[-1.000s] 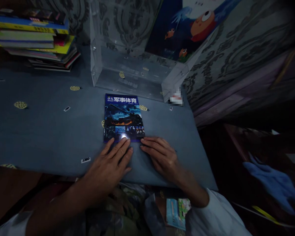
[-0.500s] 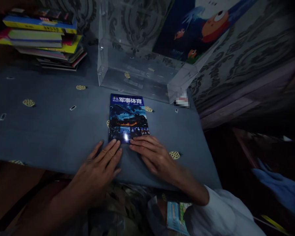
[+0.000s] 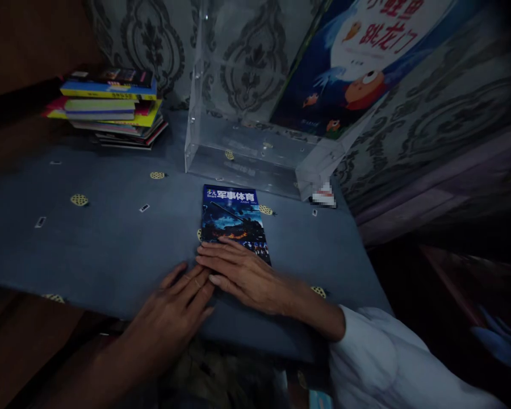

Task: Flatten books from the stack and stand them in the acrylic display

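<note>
A blue book (image 3: 232, 216) with a tank on its cover lies flat on the cloth-covered table (image 3: 123, 244), its lower part hidden by my hands. Across its lower cover rests my right hand (image 3: 242, 275), fingers stretched out and pointing left. My left hand (image 3: 181, 301) is at the book's lower left corner, fingers extended; its fingertips meet those of the right hand. Neither hand grips anything that I can see.
Behind the book stands a clear acrylic rack (image 3: 242, 153), with a picture book (image 3: 344, 74) showing an orange fish leaning in it. A stack of books (image 3: 111, 108) sits at the back left. A small blurred packet (image 3: 323, 195) lies by the rack's right corner.
My right hand has slid left across the book's lower cover to my left hand's fingertips. The view has tilted up and left, so the scene sits lower and further right.
</note>
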A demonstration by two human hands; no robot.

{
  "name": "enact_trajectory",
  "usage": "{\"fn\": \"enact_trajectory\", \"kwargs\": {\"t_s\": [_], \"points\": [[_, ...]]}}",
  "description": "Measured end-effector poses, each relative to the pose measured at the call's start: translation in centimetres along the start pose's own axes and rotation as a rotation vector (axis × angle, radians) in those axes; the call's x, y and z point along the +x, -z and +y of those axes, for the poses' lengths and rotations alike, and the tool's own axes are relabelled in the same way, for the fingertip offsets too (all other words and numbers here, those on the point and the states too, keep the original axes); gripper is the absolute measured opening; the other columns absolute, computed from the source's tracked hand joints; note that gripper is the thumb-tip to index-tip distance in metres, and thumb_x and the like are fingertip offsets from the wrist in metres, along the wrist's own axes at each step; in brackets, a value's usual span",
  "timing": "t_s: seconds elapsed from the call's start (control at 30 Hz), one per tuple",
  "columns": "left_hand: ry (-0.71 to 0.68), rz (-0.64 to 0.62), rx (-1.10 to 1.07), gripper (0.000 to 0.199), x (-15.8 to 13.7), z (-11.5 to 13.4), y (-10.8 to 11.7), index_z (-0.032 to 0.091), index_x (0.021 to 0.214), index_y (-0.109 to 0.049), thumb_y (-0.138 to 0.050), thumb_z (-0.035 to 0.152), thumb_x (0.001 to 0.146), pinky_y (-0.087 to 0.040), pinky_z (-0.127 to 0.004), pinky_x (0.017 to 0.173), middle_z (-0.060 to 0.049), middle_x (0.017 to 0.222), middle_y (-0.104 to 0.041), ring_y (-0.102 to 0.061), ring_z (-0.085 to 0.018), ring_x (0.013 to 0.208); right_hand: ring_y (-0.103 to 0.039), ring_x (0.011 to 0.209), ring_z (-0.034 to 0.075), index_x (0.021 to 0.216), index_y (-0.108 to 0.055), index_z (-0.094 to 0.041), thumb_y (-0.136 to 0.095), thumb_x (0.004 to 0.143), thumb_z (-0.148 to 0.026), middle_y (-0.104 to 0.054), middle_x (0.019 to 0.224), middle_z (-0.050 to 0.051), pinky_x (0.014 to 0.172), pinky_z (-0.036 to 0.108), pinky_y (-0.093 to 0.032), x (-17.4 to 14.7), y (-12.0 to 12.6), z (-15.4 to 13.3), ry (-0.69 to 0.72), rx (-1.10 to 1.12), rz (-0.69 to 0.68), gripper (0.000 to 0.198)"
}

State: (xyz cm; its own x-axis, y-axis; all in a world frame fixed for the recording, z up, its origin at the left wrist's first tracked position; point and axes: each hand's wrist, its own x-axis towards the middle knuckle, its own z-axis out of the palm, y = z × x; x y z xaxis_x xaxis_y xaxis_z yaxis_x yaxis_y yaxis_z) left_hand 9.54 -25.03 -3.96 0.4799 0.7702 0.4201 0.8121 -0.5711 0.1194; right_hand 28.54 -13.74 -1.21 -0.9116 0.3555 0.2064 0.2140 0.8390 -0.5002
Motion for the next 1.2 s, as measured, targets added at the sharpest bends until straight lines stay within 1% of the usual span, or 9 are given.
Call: {"fn": "enact_trajectory", "kwargs": {"t_s": [0.13, 0.27, 0.37, 0.5, 0.63, 0.83, 0.97, 1.1, 1.2], "points": [[0.03, -0.004, 0.001, 0.036, 0.1, 0.0, -0.2, 0.012, 0.129, -0.06, -0.035, 0.02, 0.105, -0.046, -0.043, 0.111, -0.013, 0.127, -0.07, -0.063, -0.023, 0.125, -0.044, 0.144, 0.019, 0.139, -0.057, -0.013, -0.043, 0.107, -0.029, -0.057, 0.147, 0.013, 0.125, 0.045, -0.031, 1.4, 0.3, 1.8, 0.026, -0.023, -0.02, 0.039], [-0.033, 0.015, 0.014, 0.034, 0.1, -0.6, -0.3, 0.014, 0.127, -0.062, -0.037, 0.021, 0.105, -0.046, -0.041, 0.112, -0.012, 0.129, -0.07, -0.063, -0.021, 0.125, -0.044, 0.145, 0.019, 0.14, -0.058, -0.015, -0.044, 0.106, -0.028, -0.056, 0.148, 0.012, 0.125, 0.045, -0.03, 3.1, 0.9, 3.7, 0.003, -0.023, -0.033, 0.039], [-0.066, 0.003, 0.016, 0.034, 0.2, -1.0, -0.1, 0.015, 0.128, -0.063, -0.039, 0.021, 0.105, -0.047, -0.039, 0.111, -0.01, 0.131, -0.07, -0.064, -0.02, 0.125, -0.043, 0.145, 0.019, 0.14, -0.058, -0.017, -0.045, 0.106, -0.028, -0.056, 0.148, 0.011, 0.126, 0.044, -0.028, 4.4, 1.2, 5.2, 0.001, -0.036, -0.02, 0.038], [-0.077, 0.013, 0.042, 0.034, 0.5, -1.1, 0.2, 0.012, 0.126, -0.064, -0.038, 0.022, 0.106, -0.051, -0.038, 0.106, -0.011, 0.131, -0.069, -0.065, -0.019, 0.123, -0.041, 0.146, 0.019, 0.142, -0.056, -0.019, -0.044, 0.106, -0.028, -0.053, 0.151, 0.009, 0.125, 0.044, -0.03, 5.9, 1.5, 7.5, -0.017, -0.071, -0.003, 0.039], [-0.086, 0.031, 0.028, 0.033, 0.6, -1.1, 0.3, 0.012, 0.125, -0.063, -0.038, 0.024, 0.106, -0.053, -0.037, 0.103, -0.01, 0.13, -0.07, -0.066, -0.019, 0.122, -0.041, 0.147, 0.019, 0.144, -0.053, -0.023, -0.044, 0.105, -0.029, -0.05, 0.154, 0.006, 0.124, 0.046, -0.032, 6.3, 1.9, 9.8, -0.059, -0.128, 0.046, 0.04], [-0.035, -0.043, -0.008, 0.036, 0.4, -1.0, 0.3, 0.016, 0.131, -0.062, -0.037, 0.024, 0.106, -0.051, -0.04, 0.106, -0.01, 0.134, -0.067, -0.063, -0.02, 0.127, -0.039, 0.148, 0.022, 0.147, -0.051, -0.023, -0.041, 0.106, -0.034, -0.049, 0.155, 0.009, 0.124, 0.05, -0.032, 4.6, 2.2, 12.4, -0.196, -0.178, 0.174, 0.044], [-0.014, -0.085, -0.041, 0.036, 0.6, -1.0, 0.8, 0.018, 0.133, -0.062, -0.04, 0.025, 0.105, -0.05, -0.041, 0.108, -0.009, 0.136, -0.066, -0.062, -0.02, 0.128, -0.039, 0.148, 0.026, 0.146, -0.052, -0.02, -0.041, 0.105, -0.036, -0.048, 0.155, 0.013, 0.123, 0.055, -0.031, 2.7, 1.6, 13.0, -0.334, -0.222, 0.25, 0.046], [-0.007, -0.075, -0.055, 0.035, 1.0, -1.3, 1.2, 0.018, 0.129, -0.064, -0.039, 0.022, 0.105, -0.052, -0.038, 0.104, -0.008, 0.132, -0.069, -0.066, -0.019, 0.122, -0.034, 0.15, 0.03, 0.148, -0.049, -0.016, -0.04, 0.104, -0.037, -0.045, 0.156, 0.017, 0.122, 0.058, -0.031, 0.9, 0.7, 12.2, -0.454, -0.246, 0.335, 0.05], [-0.015, -0.068, -0.042, 0.035, 1.1, -1.6, 1.0, 0.018, 0.126, -0.065, -0.038, 0.022, 0.105, -0.053, -0.037, 0.102, -0.008, 0.13, -0.07, -0.067, -0.019, 0.119, -0.031, 0.151, 0.033, 0.148, -0.048, -0.01, -0.038, 0.104, -0.04, -0.042, 0.157, 0.022, 0.121, 0.059, -0.032, -0.6, 0.1, 10.5, -0.489, -0.267, 0.34, 0.054]]}}
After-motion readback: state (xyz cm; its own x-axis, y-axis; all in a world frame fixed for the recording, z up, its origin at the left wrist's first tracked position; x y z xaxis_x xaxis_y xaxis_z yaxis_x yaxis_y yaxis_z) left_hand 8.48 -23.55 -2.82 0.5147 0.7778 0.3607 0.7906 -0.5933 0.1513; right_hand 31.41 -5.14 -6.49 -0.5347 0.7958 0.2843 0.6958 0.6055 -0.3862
